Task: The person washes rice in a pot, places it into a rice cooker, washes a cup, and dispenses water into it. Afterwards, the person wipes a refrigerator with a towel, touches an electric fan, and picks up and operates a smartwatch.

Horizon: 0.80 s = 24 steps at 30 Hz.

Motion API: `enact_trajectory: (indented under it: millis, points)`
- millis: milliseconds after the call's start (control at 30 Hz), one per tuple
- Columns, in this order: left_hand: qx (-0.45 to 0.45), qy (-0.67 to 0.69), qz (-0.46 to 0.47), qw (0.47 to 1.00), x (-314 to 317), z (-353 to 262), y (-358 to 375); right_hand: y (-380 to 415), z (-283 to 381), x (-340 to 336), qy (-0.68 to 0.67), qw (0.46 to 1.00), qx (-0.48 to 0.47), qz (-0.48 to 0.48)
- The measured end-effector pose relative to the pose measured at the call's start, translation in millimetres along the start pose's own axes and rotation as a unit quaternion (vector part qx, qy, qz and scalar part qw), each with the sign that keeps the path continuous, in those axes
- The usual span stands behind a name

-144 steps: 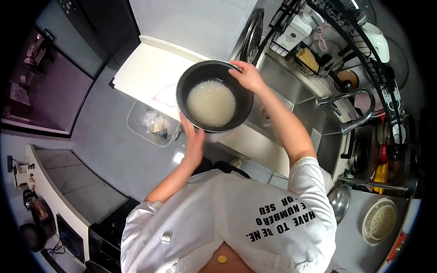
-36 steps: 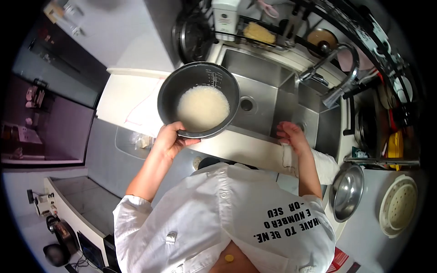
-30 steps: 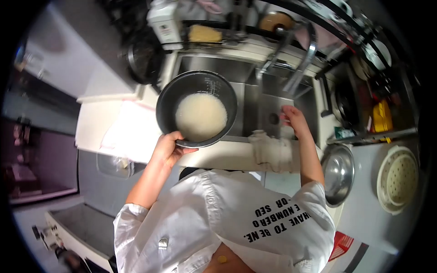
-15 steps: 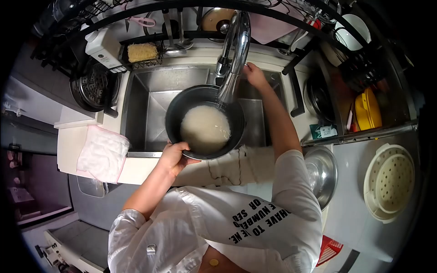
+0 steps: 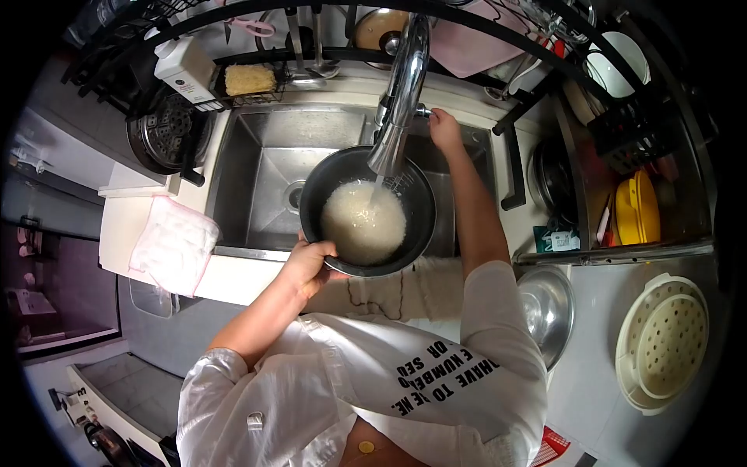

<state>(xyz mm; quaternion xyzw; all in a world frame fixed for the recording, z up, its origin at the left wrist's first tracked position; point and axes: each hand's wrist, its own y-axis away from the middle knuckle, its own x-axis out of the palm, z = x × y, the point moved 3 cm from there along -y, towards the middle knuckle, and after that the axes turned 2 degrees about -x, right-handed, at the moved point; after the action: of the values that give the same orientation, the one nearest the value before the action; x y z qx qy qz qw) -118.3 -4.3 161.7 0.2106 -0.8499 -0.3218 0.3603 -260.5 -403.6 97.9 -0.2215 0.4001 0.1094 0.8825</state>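
Note:
My left hand (image 5: 306,267) grips the near left rim of a dark round pot (image 5: 424,214), thumb over the edge. Whitish rice-like grains in cloudy water (image 5: 363,222) cover the pot's bottom. Over the pot hangs a chrome faucet (image 5: 397,117), and a stream of water falls from its spout into the pot. My right hand (image 5: 445,130) is closed on the faucet lever (image 5: 422,110), at the right of the faucet's base. Beneath the pot lies a steel double sink (image 5: 261,179); the pot hides part of both basins.
A pink-edged cloth (image 5: 175,245) lies on the counter left of the sink. Behind stand a white bottle (image 5: 185,71) and a sponge (image 5: 250,79). To the right are a metal bowl (image 5: 546,315), a perforated steamer tray (image 5: 665,342) and a yellow container (image 5: 638,208).
The water stream from the faucet is now clearly visible, and the water in the pot ripples. The pot and my left hand have moved slightly right, uncovering the left basin's drain.

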Motion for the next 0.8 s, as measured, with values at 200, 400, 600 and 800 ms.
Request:
enact_trajectory:
  millis: [200, 400, 600, 800]
  points:
    - [0.018, -0.02, -0.03, 0.999, -10, -2, 3, 35, 14, 8, -0.117, 0.993, 0.014, -0.002]
    - [0.011, 0.015, -0.045, 0.999, -29, -14, 27, 111, 43, -33, -0.365, 0.912, 0.179, 0.057]
    - [0.047, 0.073, -0.049, 0.995, -80, -32, 58, 190, 86, -23, -0.338, 0.907, 0.194, 0.158]
    - [0.106, 0.079, -0.074, 0.989, -156, -68, 98, 232, 156, 24, -0.39, 0.875, 0.211, 0.196]
